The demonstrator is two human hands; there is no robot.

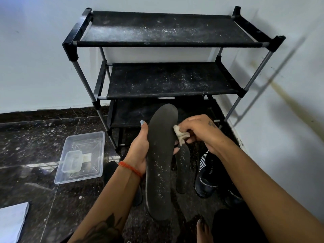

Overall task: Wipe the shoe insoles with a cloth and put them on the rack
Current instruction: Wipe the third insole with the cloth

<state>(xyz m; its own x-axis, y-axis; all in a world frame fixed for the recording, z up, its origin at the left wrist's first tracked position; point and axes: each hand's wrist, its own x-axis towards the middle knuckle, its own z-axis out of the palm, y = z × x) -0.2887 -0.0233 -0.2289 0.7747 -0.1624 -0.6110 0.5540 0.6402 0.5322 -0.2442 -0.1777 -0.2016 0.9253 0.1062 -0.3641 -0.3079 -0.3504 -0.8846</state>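
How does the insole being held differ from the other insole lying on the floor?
The held insole is up in the air, gripped by the left hand while the right hand presses a cloth to its edge; the second insole lies untouched on the floor. The held one shows in full; the second is partly hidden behind it. Both are dark and flecked with white dust.

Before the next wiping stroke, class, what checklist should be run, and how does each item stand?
1. Left hand grips the insole: ok.
2. Right hand pinches the cloth: ok.
3. Cloth touches the insole's edge: ok.
4. Insole free of white specks: not ok, lower half speckled.
5. Rack shelves free of dust: not ok.
6. Second insole, on the floor, wiped: cannot tell.
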